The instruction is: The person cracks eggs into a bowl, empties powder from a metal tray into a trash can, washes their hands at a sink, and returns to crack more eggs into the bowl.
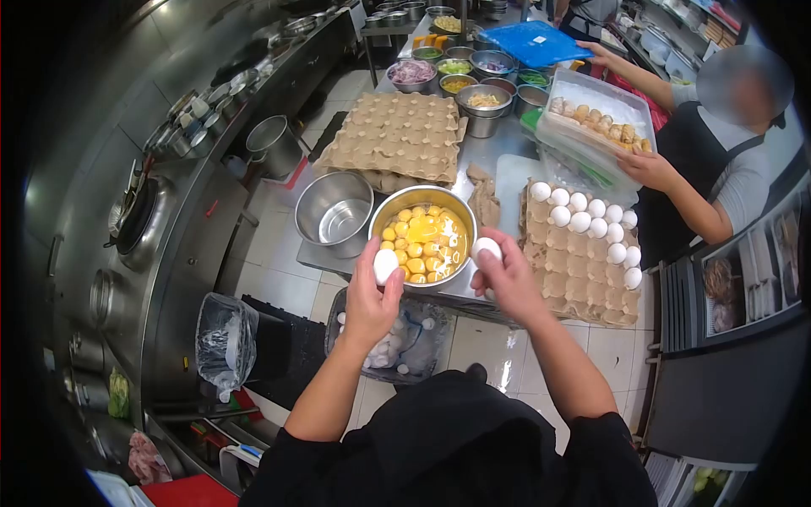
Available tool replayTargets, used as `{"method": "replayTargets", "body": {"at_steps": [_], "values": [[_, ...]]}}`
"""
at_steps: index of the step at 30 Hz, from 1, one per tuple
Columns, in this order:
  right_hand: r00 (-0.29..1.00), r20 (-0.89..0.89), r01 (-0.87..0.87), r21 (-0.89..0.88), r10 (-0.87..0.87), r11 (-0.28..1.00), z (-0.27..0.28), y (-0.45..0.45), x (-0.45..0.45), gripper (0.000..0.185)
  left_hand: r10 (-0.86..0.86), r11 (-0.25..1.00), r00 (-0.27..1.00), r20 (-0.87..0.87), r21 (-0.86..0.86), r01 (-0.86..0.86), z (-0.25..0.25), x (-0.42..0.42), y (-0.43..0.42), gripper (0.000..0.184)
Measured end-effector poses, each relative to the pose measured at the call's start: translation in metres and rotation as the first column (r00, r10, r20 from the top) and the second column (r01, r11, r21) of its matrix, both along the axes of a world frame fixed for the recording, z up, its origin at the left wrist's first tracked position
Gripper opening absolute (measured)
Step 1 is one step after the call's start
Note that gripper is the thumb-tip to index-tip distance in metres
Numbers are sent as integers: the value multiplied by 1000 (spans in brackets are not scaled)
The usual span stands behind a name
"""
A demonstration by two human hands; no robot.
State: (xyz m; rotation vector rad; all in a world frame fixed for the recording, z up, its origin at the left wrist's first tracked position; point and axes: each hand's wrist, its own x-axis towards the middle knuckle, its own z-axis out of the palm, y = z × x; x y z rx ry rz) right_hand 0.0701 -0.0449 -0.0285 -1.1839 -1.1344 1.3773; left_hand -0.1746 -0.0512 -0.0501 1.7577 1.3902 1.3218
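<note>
A white egg (385,265) is held in my left hand (372,296), at the left front rim of a metal bowl (409,196). Many yolks (427,241) in clear egg white fill the lower part of that bowl. My right hand (510,283) grips another white egg (487,248) by the bowl's right rim. Right of this hand lies a cardboard egg tray (574,270), with several white eggs (597,208) along its back and right side. An empty metal bowl (334,211) stands to the left of the yolks.
Stacked cardboard trays (393,139) sit at the back left. A bin of eggshells (389,346) is below the table edge. On the right, a co-worker (701,152) holds a clear container (604,118) and a blue lid (536,42). Food bowls (412,74) stand farther back.
</note>
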Motion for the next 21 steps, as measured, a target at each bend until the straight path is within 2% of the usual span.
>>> {"method": "replayTargets", "body": {"at_steps": [1, 3, 4, 5, 7, 8, 9, 11, 12, 13, 15, 16, 18, 19, 21], "values": [[958, 285, -8, 161, -39, 987, -8, -3, -10, 46, -15, 997, 992, -126, 70, 24, 2, -1, -1, 55], [751, 630, -223, 523, -197, 823, -22, 8, -19, 48, -15, 976, 929, -370, 196, 94, 6, 2, -5, 56], [604, 727, -377, 621, -326, 688, -28, 9, -21, 49, -168, 985, 855, -491, -58, 161, 1, 2, -5, 55], [655, 710, -340, 581, -256, 740, -34, 8, -22, 48, -136, 989, 898, -419, -10, 145, 1, 3, -7, 54], [751, 642, -271, 509, -151, 817, -17, 16, -28, 46, -73, 988, 962, -264, 113, 106, 12, 6, 1, 53], [955, 253, -139, -80, 155, 987, 3, 14, -28, 48, -63, 994, 998, 19, -89, 65, 2, 6, 9, 51], [985, 98, -133, -74, 140, 988, 3, 21, -27, 49, -90, 965, 959, 269, -213, 150, 8, 6, 15, 49], [971, -214, -125, -64, 109, 990, 0, 33, -25, 50, -24, 849, 712, 702, -361, 385, 24, 7, 30, 45], [991, -85, -105, -10, 103, 994, 3, 37, -26, 55, -74, 848, 803, 592, -386, 363, 26, 10, 37, 45], [986, 125, -122, 99, 109, 988, 0, 42, -26, 54, -160, 891, 902, 402, -334, 307, 24, 12, 45, 46], [857, 514, -218, 285, 43, 934, -7, 50, -29, 54, -245, 952, 969, -43, -199, 232, 20, 14, 57, 47], [826, 560, -236, 243, 62, 941, -6, 51, -30, 53, -262, 924, 954, -144, -324, 205, 29, 16, 61, 49], [756, 646, -267, 163, 102, 950, -1, 55, -35, 51, -261, 951, 921, -288, -238, 195, 19, 18, 75, 45], [742, 663, -287, 178, 101, 941, 0, 58, -37, 51, -254, 962, 898, -359, -193, 195, 15, 18, 81, 43], [712, 696, -325, 207, 95, 923, 1, 62, -38, 50, -280, 951, 853, -440, -252, 181, 12, 16, 88, 43]]}}
